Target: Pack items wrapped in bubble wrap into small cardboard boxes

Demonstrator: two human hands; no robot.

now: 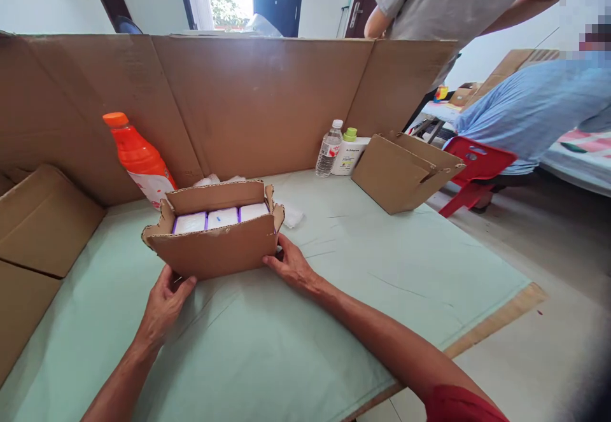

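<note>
An open-topped cardboard box with ragged upper edges sits on the green-covered table. Three white packs with purple edges stand side by side inside it. My left hand holds the lower left corner, thumb along the front and fingers partly hidden behind the side. At the lower right corner my right hand grips the same box, its thumb on the front face and its other fingers around the end.
Behind the box are an orange bottle and crumpled clear plastic. A water bottle, a white bottle with a green cap and another cardboard box stand back right. Cardboard panels wall the table's back. Two people are beyond.
</note>
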